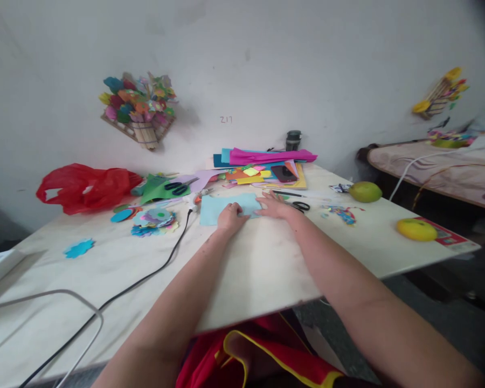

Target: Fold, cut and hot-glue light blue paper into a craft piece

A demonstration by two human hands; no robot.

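Note:
A light blue sheet of paper [210, 210] lies flat on the white table. My left hand [229, 216] rests on its lower middle part, fingers curled in and the thumb along the paper's near edge. On the sheet's right edge, my right hand [274, 206] lies with fingers spread, pressing lightly on it. Just beyond my right wrist is a pair of black-handled scissors [300, 206], partly hidden. A black pencil [285, 193] lies behind that hand. To the left of the sheet sits a white glue gun [193, 201] with a black cord.
Stacked paper flowers [156, 220], a blue cutout [80, 248] and a red plastic bag [87, 187] are on the left. More scissors [180, 186] lie on green paper. Coloured sheets [267, 157] and a phone [284, 173] are behind. Mangoes [365, 192] stand right. A black cord [145, 277] crosses the table.

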